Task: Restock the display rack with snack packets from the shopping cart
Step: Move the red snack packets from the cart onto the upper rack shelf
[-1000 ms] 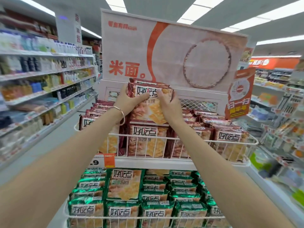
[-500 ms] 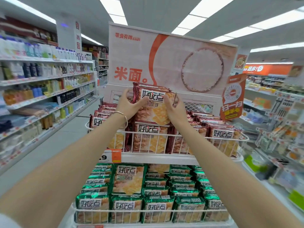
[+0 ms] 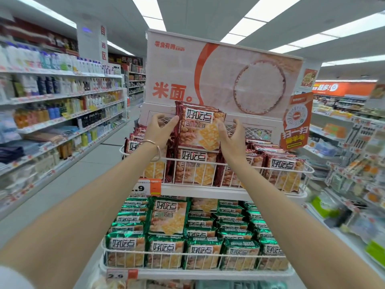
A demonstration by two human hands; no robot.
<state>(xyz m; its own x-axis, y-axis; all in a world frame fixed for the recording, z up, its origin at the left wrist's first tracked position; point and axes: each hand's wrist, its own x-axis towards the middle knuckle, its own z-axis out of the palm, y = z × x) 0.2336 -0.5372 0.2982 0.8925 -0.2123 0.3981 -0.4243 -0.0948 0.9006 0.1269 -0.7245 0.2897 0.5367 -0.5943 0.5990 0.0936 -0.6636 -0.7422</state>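
Gripping the left edge of the red snack packets [image 3: 198, 126] with curled fingers, the left hand [image 3: 160, 127] braces the stack; the right hand [image 3: 230, 140] clasps the right edge, thumb on the front. 2-sided hold - probably to keep the stack squared and upright, labels facing out like the standing row [image 3: 193, 170] beneath. Stack sits directly above the top basket [image 3: 300, 170] - resting or hovering, cannot tell.

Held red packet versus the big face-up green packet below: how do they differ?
The held red packet has dark red edges; the green packet has green ones. The held red packet is at the top basket, gripped by left hand and right hand; the green packet lies untouched on others in the lower basket. Both carry the same large lettering and cracker picture.
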